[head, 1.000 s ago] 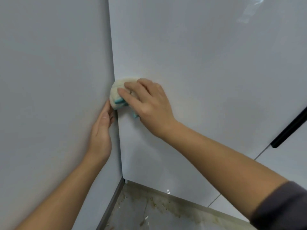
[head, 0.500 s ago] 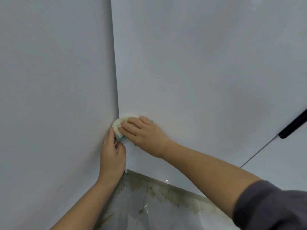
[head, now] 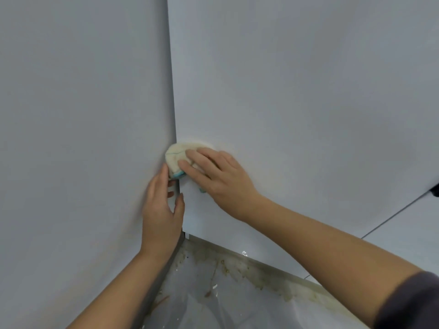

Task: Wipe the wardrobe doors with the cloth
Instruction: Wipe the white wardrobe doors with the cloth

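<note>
A cream cloth point(head: 175, 156) with a teal edge is bunched against the white wardrobe door point(head: 297, 96), right at the door's left edge. My right hand point(head: 218, 176) presses it to the door with straight, spread fingers. My left hand point(head: 162, 210) lies flat on the white panel point(head: 78, 129) to the left. Its fingertips touch the cloth's lower corner and its thumb reaches to the door's edge.
A second door point(head: 408, 236) adjoins at the lower right, with the end of a black handle point(head: 435, 189) at the frame's right edge. Below lies a stained grey floor point(head: 228, 290) with plastic sheeting.
The cloth and my right hand went down the door's left edge, then came back up a little. My left hand slid down the left panel and stays below the cloth.
</note>
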Motion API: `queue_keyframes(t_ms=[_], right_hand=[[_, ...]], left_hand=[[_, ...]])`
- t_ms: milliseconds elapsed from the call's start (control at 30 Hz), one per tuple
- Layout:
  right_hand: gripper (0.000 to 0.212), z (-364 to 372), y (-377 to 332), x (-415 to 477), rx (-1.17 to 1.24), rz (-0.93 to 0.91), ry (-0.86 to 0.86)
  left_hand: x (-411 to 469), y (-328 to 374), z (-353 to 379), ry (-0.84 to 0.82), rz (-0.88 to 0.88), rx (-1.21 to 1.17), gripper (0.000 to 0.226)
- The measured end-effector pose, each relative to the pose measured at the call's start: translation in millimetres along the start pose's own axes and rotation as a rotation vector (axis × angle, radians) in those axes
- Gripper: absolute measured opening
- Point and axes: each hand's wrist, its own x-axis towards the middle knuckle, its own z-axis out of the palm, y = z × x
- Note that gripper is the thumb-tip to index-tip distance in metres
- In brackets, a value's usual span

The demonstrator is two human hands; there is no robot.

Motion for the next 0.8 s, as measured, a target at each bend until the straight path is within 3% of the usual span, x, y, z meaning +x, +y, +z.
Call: queue_keyframes(t_ms=[133, 300, 467, 633, 800], right_hand=[[0.026, -18.4, 9.4, -2.4, 0.1, 0.018, 0.055], [0.018, -39.6, 12.9, -5.9, -0.036, 0.084, 0.088], [0.041, -43.9, -16.5, -22.4, 0.21, 0.446, -0.032], [0.024, -42.3, -47.1, -28.2, 0.71, 0.946, 0.213], [0.017, -34.8, -61.1, -3.0, 0.969, 1.497, 0.39]], left_hand=[[7.8, 5.4, 5.8, -0.007, 0.025, 0.01, 0.074], [31.6, 17.8, 4.2, 0.137, 0.227, 0.114, 0.036], [31.5, 27.5, 0.5, 0.103, 0.102, 0.03, 0.036], [19.2, 45.4, -0.2, 0.045, -0.247, -0.28, 0.033], [29.7, 52.8, 8.5, 0.178, -0.48, -0.493, 0.021]])
